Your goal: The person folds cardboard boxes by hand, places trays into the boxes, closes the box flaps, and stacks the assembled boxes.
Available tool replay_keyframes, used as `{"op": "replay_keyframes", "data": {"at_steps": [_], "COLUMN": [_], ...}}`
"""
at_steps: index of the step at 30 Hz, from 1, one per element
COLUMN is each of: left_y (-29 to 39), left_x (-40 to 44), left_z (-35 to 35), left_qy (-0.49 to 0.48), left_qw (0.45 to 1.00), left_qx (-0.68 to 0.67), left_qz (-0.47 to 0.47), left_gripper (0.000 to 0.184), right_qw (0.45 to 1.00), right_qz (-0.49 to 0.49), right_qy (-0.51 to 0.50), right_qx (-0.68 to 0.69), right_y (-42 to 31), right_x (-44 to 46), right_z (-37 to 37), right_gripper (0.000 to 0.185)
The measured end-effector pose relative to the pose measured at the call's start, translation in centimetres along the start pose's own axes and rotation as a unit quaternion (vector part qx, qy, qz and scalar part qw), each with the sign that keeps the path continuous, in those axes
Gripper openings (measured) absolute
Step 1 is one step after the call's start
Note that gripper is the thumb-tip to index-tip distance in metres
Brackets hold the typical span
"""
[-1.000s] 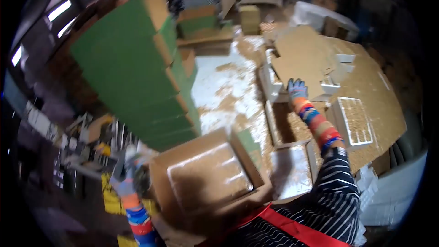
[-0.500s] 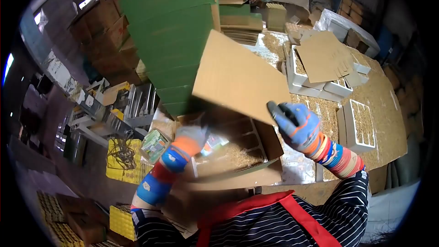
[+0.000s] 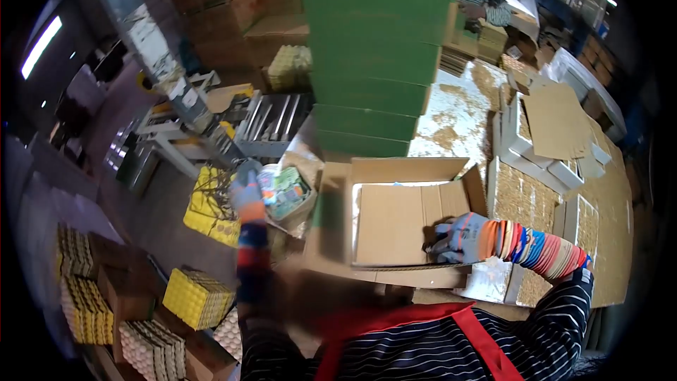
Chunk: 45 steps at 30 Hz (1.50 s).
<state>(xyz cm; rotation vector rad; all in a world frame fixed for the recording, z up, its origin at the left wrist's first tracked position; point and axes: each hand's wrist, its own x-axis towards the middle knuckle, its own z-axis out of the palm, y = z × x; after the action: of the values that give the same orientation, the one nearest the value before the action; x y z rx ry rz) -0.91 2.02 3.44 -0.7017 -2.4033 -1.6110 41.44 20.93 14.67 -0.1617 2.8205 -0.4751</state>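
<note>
An open cardboard box (image 3: 412,166) sits on the table before me, with a creased cardboard sheet (image 3: 395,222) lying inside. My right hand (image 3: 462,238), in a grey-blue glove, rests on the sheet's lower right part, fingers apart and pressing down. To the left, my left hand (image 3: 245,189) is beside a small tub (image 3: 302,208) of colourful printed packets (image 3: 288,189). One packet (image 3: 268,182) is right at its fingers; blur hides whether they grip it. The sheet covers the box's contents.
A tall green carton stack (image 3: 384,56) stands behind the box. White divided trays (image 3: 529,141) of grain-like filling sit at right, with loose cardboard (image 3: 557,120) on top. Yellow egg trays (image 3: 199,298) stand at lower left. Another person's hand (image 3: 474,10) shows at the back.
The cardboard sheet went from raised and tilted to lying in the box, my right hand moving down with it. My left hand moved from the box to the packet tub. The view swung left.
</note>
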Motion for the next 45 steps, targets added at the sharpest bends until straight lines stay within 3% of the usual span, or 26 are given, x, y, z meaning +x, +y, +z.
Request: {"op": "replay_keyframes", "data": {"at_steps": [2, 3, 4, 6, 8, 10, 11, 12, 13, 15, 17, 19, 23, 25, 28, 29, 30, 31, 32, 33, 34, 37, 39, 42, 44, 45], "left_y": [0.4, 1.1, 0.5, 1.5, 5.6, 4.4, 4.1, 5.8, 5.8, 4.4, 7.9, 5.7, 17.9, 21.0, 28.8, 30.9, 33.6, 35.0, 35.6, 36.3, 36.4, 28.6, 29.1, 28.2, 26.5, 26.2], "left_x": [0.4, 0.7, 1.0, 0.2, -2.1, -4.8, -7.6, -9.4, -11.3, -14.0, -12.9, -14.9, -13.2, -12.0, -5.0, -2.4, 0.4, 3.3, 7.3, 10.8, 14.5, 23.5, 19.0, 17.3, 18.4, 17.6], "left_z": [1.2, 2.5, 3.1, 2.9, 1.9, 2.9, 2.8, 3.6, 5.3, 8.9, 8.6, 9.0, 7.1, 10.3, 12.0, 12.5, 11.5, 10.4, 10.6, 10.1, 9.8, 13.9, 11.7, 9.3, 9.8, 10.2], "left_qy": [-0.140, -0.230, -0.289, -0.281, -0.260, -0.369, -0.398, -0.461, -0.460, -0.497, -0.561, -0.547, -0.521, -0.557, -0.497, -0.443, -0.323, -0.282, -0.199, -0.035, -0.006, -0.284, -0.167, -0.229, -0.196, -0.185], "left_qw": [0.959, 0.914, 0.861, 0.941, 0.955, 0.772, 0.497, 0.669, 0.750, 0.816, 0.797, 0.783, 0.824, 0.771, 0.733, 0.703, 0.781, 0.798, 0.761, 0.835, 0.835, 0.857, 0.874, 0.860, 0.876, 0.861], "left_qx": [0.243, 0.334, 0.418, 0.179, -0.070, -0.491, -0.671, -0.516, -0.376, -0.168, -0.134, -0.245, -0.214, -0.307, -0.344, -0.373, -0.337, -0.469, -0.577, -0.490, -0.455, -0.385, -0.294, -0.349, -0.330, -0.381], "left_qz": [0.050, -0.020, 0.007, -0.063, -0.126, -0.163, -0.381, -0.273, -0.292, -0.241, -0.178, -0.169, 0.054, 0.025, 0.313, 0.413, 0.414, 0.251, 0.220, 0.247, 0.310, 0.192, 0.350, 0.292, 0.291, 0.281], "left_gripper": [0.039, 0.035, 0.037, 0.037, 0.038, 0.038, 0.047, 0.044, 0.041, 0.038, 0.057, 0.067, 0.083, 0.074, 0.050, 0.044, 0.037, 0.055, 0.064, 0.070, 0.071, 0.039, 0.033, 0.033, 0.032, 0.033], "right_qw": [0.998, 0.996, 0.976, 0.927, 0.787, 0.582, 0.587, 0.594, 0.652, 0.762, 0.759, 0.655, 0.576, 0.494, 0.359, 0.375, 0.388, 0.408, 0.435, 0.463, 0.483, 0.536, 0.541, 0.527, 0.582, 0.657], "right_qz": [0.000, 0.006, 0.030, 0.090, 0.227, 0.257, 0.231, 0.204, 0.181, 0.221, 0.297, 0.318, 0.180, 0.164, 0.079, 0.056, 0.033, 0.017, 0.004, -0.001, -0.009, -0.032, -0.151, -0.162, -0.247, -0.224], "right_qy": [0.060, 0.089, 0.216, 0.347, 0.521, 0.315, 0.273, 0.230, 0.195, 0.262, 0.321, 0.270, 0.444, 0.478, 0.616, 0.655, 0.692, 0.710, 0.720, 0.729, 0.734, 0.715, 0.624, 0.563, 0.374, 0.447], "right_qx": [0.002, 0.005, -0.025, -0.109, 0.242, 0.704, 0.726, 0.743, 0.710, 0.549, 0.482, 0.630, 0.662, 0.707, 0.697, 0.654, 0.608, 0.573, 0.541, 0.505, 0.478, 0.447, 0.543, 0.615, 0.678, 0.564], "right_y": [-0.3, -1.1, -2.1, -1.4, 1.5, 6.0, 5.6, 5.6, 7.6, 7.5, 4.8, 3.9, 4.8, 6.1, 11.3, 8.5, 5.6, 6.0, 7.4, 8.7, 9.9, 13.9, 14.7, 12.9, 12.9, 13.3], "right_x": [0.1, 0.2, -0.4, -2.2, -3.7, -7.6, -6.8, -5.9, -5.1, -2.4, 0.1, -1.1, -6.1, -9.3, -14.7, -14.8, -15.0, -16.1, -17.1, -17.8, -18.2, -16.3, -11.6, -3.0, 2.1, 5.2], "right_z": [-1.6, -3.4, -3.8, -4.7, -1.8, 1.7, 2.7, 3.5, 7.1, 11.4, 10.4, 8.2, 10.9, 10.6, 8.8, 2.5, -3.8, -6.8, -9.4, -12.1, -14.5, -21.7, -26.0, -30.4, -31.7, -32.1], "right_gripper": [0.031, 0.031, 0.033, 0.034, 0.038, 0.041, 0.041, 0.040, 0.043, 0.046, 0.049, 0.054, 0.050, 0.051, 0.049, 0.048, 0.048, 0.047, 0.046, 0.045, 0.045, 0.042, 0.040, 0.039, 0.032, 0.034]}}
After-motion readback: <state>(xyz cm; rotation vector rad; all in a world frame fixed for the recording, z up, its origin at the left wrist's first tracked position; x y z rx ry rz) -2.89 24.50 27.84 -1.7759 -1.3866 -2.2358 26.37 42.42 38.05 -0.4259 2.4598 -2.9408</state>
